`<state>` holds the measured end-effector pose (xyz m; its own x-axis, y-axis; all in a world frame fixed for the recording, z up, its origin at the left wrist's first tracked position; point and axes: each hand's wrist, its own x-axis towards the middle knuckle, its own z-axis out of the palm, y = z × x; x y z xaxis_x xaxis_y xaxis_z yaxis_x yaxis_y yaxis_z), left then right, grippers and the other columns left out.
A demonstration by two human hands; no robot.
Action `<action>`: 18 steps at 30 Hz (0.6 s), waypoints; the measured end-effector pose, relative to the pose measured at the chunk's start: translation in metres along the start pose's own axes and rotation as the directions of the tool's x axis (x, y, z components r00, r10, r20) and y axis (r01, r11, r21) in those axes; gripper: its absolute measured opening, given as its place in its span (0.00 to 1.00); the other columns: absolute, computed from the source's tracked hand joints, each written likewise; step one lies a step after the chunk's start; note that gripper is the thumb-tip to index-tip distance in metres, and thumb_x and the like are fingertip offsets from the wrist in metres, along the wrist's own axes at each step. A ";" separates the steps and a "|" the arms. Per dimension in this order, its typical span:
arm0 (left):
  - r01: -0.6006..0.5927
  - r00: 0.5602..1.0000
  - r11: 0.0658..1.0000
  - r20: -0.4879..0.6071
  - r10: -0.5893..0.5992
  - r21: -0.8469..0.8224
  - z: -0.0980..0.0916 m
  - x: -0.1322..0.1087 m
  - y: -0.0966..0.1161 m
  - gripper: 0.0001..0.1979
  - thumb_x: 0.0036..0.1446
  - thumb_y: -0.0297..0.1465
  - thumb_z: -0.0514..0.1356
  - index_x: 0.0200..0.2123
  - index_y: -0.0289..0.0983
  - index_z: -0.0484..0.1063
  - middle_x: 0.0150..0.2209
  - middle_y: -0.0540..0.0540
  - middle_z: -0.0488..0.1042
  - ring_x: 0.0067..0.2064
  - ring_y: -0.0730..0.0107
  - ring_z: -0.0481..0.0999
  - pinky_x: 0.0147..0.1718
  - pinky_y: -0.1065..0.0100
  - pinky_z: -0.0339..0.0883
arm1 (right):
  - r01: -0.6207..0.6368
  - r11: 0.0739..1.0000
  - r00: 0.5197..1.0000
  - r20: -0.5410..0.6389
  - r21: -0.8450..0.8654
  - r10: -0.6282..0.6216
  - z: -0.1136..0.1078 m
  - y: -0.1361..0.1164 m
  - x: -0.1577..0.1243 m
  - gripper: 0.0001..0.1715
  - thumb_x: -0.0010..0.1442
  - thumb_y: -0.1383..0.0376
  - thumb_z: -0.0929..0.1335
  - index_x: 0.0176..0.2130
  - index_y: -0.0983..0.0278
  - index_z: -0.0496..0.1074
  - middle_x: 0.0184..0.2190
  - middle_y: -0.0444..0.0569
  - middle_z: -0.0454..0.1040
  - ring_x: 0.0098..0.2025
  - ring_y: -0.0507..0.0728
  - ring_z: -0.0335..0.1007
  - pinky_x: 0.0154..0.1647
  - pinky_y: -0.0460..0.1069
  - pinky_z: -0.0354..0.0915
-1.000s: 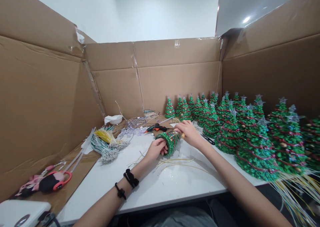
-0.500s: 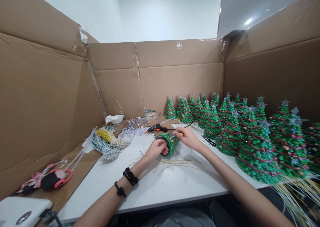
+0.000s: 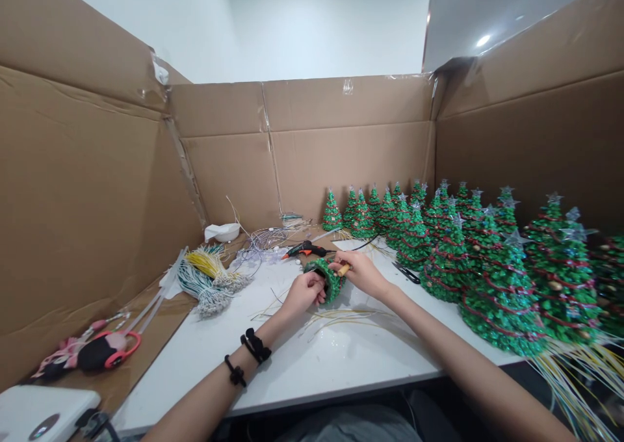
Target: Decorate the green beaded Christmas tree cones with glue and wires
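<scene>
The left hand [image 3: 306, 292] clenches a tilted small green tree [image 3: 332, 285] above the desk [image 3: 244, 370], while the right hand [image 3: 361, 274] grasps a wooden-handled tool [image 3: 344, 270] at the tree's open end, a glue gun [image 3: 307, 249] just behind the tree.

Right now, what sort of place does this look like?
Likely a craft workstation: rows of green handmade Christmas trees, a hot glue gun, and bundled wire stems, walled in by cardboard.
</scene>
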<state>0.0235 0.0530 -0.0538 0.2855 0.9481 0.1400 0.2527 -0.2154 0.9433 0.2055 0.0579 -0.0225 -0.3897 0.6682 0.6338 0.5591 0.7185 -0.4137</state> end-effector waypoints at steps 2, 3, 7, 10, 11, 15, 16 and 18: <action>-0.019 0.999 0.998 -0.030 0.020 0.056 0.000 -0.001 0.001 0.06 0.48 0.31 0.55 0.21 0.36 0.64 0.16 0.52 0.67 0.17 0.76 0.66 0.16 0.75 0.56 | -0.012 1.000 1.000 0.010 0.004 0.011 0.000 -0.001 0.000 0.13 0.62 0.64 0.63 0.26 0.63 0.67 0.22 0.43 0.69 0.27 0.53 0.63 0.29 0.45 0.54; -0.016 0.999 0.998 -0.031 0.018 0.056 0.000 -0.002 0.003 0.07 0.48 0.31 0.55 0.21 0.36 0.63 0.16 0.52 0.67 0.17 0.76 0.66 0.15 0.75 0.55 | -0.018 1.000 1.000 0.000 0.009 0.018 -0.001 -0.001 0.000 0.13 0.62 0.64 0.62 0.27 0.63 0.67 0.23 0.44 0.70 0.28 0.53 0.64 0.30 0.45 0.54; 0.024 1.000 0.999 0.006 -0.024 -0.036 0.001 -0.003 0.010 0.07 0.50 0.33 0.54 0.26 0.35 0.67 0.20 0.51 0.68 0.18 0.77 0.66 0.14 0.75 0.53 | -0.025 0.999 0.997 -0.067 0.037 0.028 -0.004 -0.002 0.000 0.10 0.61 0.66 0.62 0.28 0.64 0.66 0.26 0.46 0.71 0.29 0.53 0.64 0.30 0.45 0.56; 0.005 1.000 0.996 0.010 -0.004 -0.085 0.002 -0.003 0.013 0.12 0.52 0.35 0.55 0.35 0.34 0.71 0.21 0.51 0.69 0.18 0.79 0.65 0.15 0.76 0.52 | 0.008 0.999 0.995 -0.096 0.040 -0.004 -0.002 -0.003 0.000 0.09 0.61 0.68 0.63 0.27 0.63 0.65 0.26 0.46 0.71 0.29 0.54 0.64 0.31 0.45 0.56; 0.000 1.000 0.995 0.012 0.001 -0.098 0.003 -0.003 0.012 0.13 0.52 0.35 0.55 0.37 0.34 0.72 0.21 0.51 0.69 0.18 0.79 0.65 0.15 0.76 0.52 | 0.018 0.999 0.994 -0.104 0.038 -0.014 -0.001 -0.003 0.000 0.10 0.60 0.68 0.63 0.27 0.63 0.65 0.26 0.45 0.70 0.29 0.54 0.64 0.31 0.45 0.56; 0.008 1.000 0.991 -0.001 -0.009 -0.134 0.004 0.000 0.007 0.13 0.51 0.36 0.57 0.35 0.33 0.72 0.22 0.51 0.70 0.18 0.79 0.66 0.14 0.77 0.53 | 0.030 0.999 0.994 -0.110 0.023 -0.027 0.001 -0.003 0.000 0.09 0.60 0.68 0.64 0.27 0.63 0.65 0.26 0.45 0.70 0.30 0.54 0.64 0.31 0.45 0.56; 0.010 1.000 0.991 -0.005 -0.010 -0.133 0.005 0.001 0.006 0.12 0.51 0.36 0.57 0.34 0.32 0.72 0.22 0.51 0.70 0.18 0.79 0.67 0.14 0.76 0.53 | 0.028 0.999 0.994 -0.108 0.022 -0.025 0.001 -0.002 -0.001 0.09 0.60 0.68 0.64 0.27 0.63 0.65 0.26 0.45 0.71 0.30 0.54 0.65 0.31 0.45 0.56; 0.003 1.000 0.993 -0.013 -0.005 -0.115 0.005 0.002 0.004 0.12 0.50 0.36 0.58 0.32 0.33 0.71 0.20 0.51 0.69 0.17 0.78 0.67 0.14 0.76 0.55 | 0.025 1.000 0.995 -0.101 0.018 -0.023 0.001 -0.001 -0.001 0.09 0.60 0.67 0.64 0.27 0.63 0.65 0.25 0.45 0.70 0.29 0.54 0.65 0.31 0.45 0.56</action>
<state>0.0297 0.0533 -0.0509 0.2723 0.9520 0.1396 0.1456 -0.1842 0.9720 0.2042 0.0566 -0.0235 -0.3264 0.6285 0.7060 0.5359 0.7383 -0.4095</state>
